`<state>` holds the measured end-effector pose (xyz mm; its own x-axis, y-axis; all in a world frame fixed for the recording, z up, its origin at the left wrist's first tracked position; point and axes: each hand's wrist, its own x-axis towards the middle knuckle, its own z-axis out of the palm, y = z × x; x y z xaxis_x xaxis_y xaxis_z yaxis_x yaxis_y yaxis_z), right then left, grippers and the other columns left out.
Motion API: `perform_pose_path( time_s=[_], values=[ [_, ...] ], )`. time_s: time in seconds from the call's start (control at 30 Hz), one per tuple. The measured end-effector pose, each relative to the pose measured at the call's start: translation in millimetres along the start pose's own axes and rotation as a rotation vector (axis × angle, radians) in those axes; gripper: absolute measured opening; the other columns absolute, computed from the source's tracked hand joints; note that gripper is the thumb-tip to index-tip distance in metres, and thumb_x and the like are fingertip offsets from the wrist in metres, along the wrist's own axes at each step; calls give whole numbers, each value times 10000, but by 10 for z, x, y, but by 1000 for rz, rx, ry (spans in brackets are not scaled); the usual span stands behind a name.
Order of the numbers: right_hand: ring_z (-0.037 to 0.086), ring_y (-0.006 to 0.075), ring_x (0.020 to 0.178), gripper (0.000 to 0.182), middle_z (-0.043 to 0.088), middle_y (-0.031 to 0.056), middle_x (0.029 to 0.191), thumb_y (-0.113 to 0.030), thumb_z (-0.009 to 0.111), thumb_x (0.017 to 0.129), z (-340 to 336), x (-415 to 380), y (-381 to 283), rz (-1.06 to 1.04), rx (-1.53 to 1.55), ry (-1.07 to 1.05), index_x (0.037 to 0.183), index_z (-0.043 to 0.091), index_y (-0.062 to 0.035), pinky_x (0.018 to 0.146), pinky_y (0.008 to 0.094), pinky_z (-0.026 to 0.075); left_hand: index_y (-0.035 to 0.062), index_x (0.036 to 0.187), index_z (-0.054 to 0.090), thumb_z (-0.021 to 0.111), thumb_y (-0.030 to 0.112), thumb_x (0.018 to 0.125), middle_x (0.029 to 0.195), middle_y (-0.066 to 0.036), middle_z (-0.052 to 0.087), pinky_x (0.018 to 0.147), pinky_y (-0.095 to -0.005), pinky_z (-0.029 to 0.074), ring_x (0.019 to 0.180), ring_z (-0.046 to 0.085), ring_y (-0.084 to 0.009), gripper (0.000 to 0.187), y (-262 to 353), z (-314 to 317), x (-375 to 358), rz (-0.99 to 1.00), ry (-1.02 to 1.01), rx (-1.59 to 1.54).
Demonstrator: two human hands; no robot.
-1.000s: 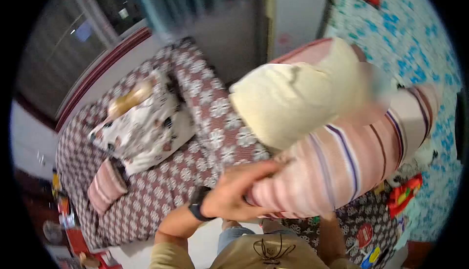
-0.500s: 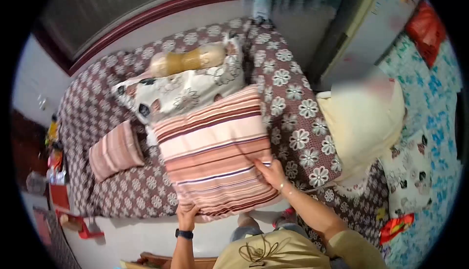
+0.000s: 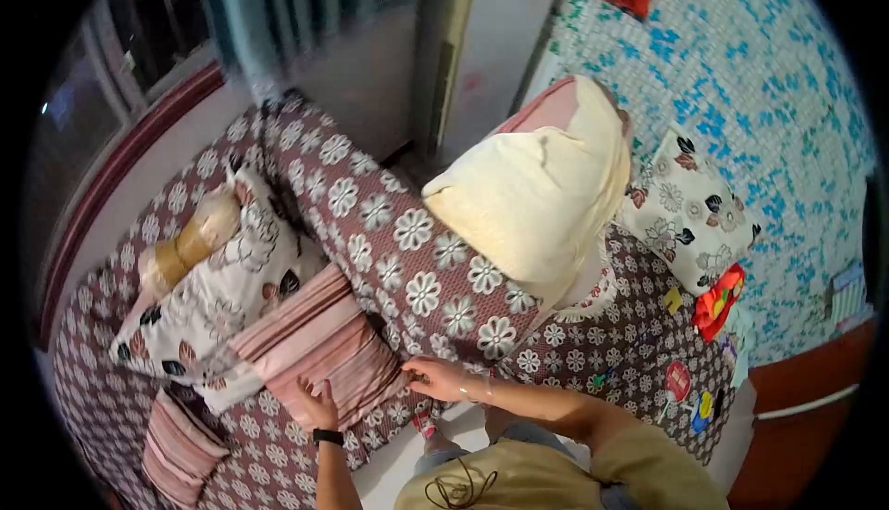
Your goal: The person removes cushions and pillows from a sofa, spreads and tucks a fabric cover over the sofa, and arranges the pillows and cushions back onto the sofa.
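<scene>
A pink, striped cushion (image 3: pixel 324 348) lies tilted on the sofa, its upper edge against a white pillow (image 3: pixel 218 311) with a flower and leaf print. My left hand (image 3: pixel 319 408) is open at the cushion's near edge, its fingers spread. At the right edge of the same cushion is my right hand (image 3: pixel 437 378), its fingers loosely bent and apart, the tips right by the fabric. A smaller striped cushion (image 3: pixel 182 450) lies on the seat to the left. On top of the white pillow rests a pale roll-shaped bolster (image 3: pixel 190 246) with a tan middle band.
A brown cover (image 3: pixel 421 278) with white flowers drapes the sofa. Cream cloth (image 3: pixel 532 200) is heaped over the sofa's right arm. Further right are another printed pillow (image 3: pixel 690 214), a red and yellow packet (image 3: pixel 719 303) and a blue-flowered surface (image 3: pixel 787 176). A curtain (image 3: pixel 296 10) hangs behind.
The large striped cushion has gone from my hands' grip down onto the sofa against the white pillow. Both hands have loosened from it. My view has swung to the right.
</scene>
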<state>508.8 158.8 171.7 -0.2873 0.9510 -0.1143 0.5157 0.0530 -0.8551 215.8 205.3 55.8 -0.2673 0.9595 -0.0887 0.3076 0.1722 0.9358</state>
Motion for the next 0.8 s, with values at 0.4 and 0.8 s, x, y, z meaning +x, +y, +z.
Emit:
perform_pose_path(
  time_s=[0.4, 0.8],
  values=[
    [640, 160, 721, 178, 642, 102, 835, -146, 556, 872, -2081, -1621, 1596, 465, 585, 751, 929, 609, 13, 652, 272, 513, -12, 1126, 484, 608, 33, 781, 1224, -224, 450, 948, -419, 371, 1138, 437, -386, 369, 3953, 3665, -26, 1166, -490, 194],
    [585, 129, 623, 269, 633, 72, 736, -261, 597, 840, -2411, -2560, 2569, 542, 657, 725, 930, 621, -8, 584, 265, 485, 8, 1064, 500, 564, 280, 862, 970, -245, 584, 759, -473, 429, 944, 545, -390, 344, 4404, 6296, -368, 880, -671, 466]
  ],
)
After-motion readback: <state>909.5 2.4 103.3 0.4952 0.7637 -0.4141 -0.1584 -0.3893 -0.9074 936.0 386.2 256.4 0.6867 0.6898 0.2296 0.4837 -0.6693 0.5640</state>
